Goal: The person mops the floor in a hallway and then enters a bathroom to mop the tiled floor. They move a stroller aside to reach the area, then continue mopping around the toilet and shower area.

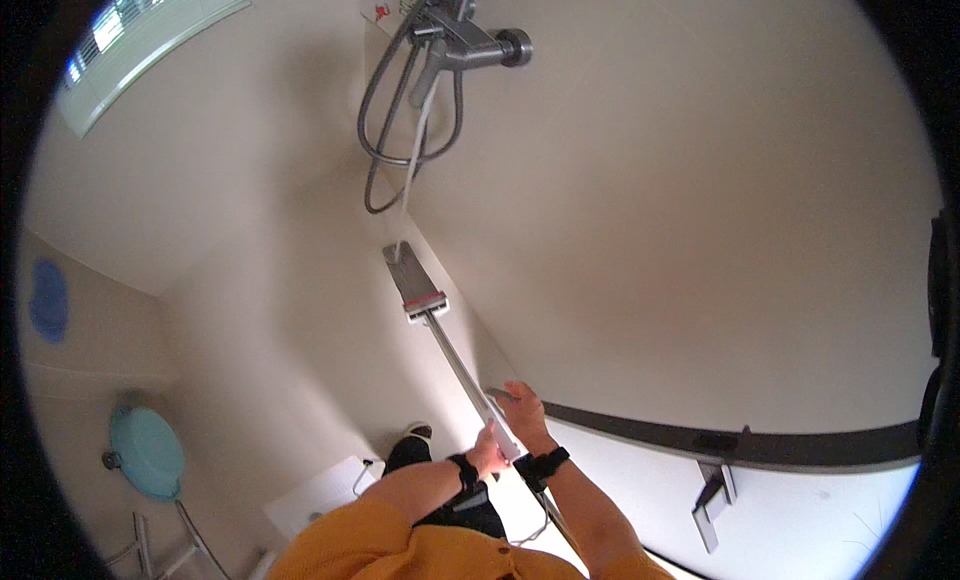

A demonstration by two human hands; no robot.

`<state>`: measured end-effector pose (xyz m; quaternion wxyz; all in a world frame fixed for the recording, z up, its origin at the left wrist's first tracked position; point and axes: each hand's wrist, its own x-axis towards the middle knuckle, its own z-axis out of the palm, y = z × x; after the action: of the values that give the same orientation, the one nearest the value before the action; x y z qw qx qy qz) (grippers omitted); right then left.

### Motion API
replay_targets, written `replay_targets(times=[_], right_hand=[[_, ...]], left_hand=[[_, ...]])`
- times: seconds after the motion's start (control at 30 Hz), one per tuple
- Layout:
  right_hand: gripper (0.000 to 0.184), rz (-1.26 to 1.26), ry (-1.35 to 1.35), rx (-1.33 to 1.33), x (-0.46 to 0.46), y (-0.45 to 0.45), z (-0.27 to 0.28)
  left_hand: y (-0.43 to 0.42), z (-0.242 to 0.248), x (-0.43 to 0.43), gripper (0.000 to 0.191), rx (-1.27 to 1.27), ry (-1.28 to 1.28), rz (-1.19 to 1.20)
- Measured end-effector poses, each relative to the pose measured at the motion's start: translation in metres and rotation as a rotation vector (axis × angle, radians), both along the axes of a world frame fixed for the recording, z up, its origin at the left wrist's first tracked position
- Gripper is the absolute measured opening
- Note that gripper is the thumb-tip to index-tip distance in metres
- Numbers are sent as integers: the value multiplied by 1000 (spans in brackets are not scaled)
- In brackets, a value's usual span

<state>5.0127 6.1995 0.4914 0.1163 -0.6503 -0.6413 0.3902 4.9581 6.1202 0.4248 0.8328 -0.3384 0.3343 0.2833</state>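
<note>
A flat squeeze mop reaches away from me, its grey pad (412, 272) under a stream of water (411, 171). The water falls from the spout of a dark metal shower mixer (461, 54). A white squeeze head with a red strip (425, 307) sits at the pad's near end. My left hand (489, 446) grips the lower part of the mop's pole (457, 362). Just right of it, my right hand (524, 411) is curled around a grey lever-like part beside the pole. Both wrists wear black bands.
Shower hoses (367, 129) loop below the mixer. At left are a light-blue basin (148, 454), a blue patch (49, 301) and metal bars (141, 535). A white door (622, 475) with a handle (712, 505) stands right. A window with blinds (112, 32) is upper left.
</note>
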Motion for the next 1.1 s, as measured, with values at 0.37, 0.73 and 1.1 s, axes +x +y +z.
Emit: replay_targets(times=[0.37, 0.73, 1.1], right_hand=[[26, -211, 426, -339, 16, -165, 225], [30, -435, 1094, 489, -20, -176, 344], [21, -487, 1133, 559, 12, -213, 359]], left_hand=[[99, 57, -88, 54, -20, 61, 114], [117, 113, -195, 22, -39, 317, 423], [65, 129, -150, 7, 252, 197, 117]])
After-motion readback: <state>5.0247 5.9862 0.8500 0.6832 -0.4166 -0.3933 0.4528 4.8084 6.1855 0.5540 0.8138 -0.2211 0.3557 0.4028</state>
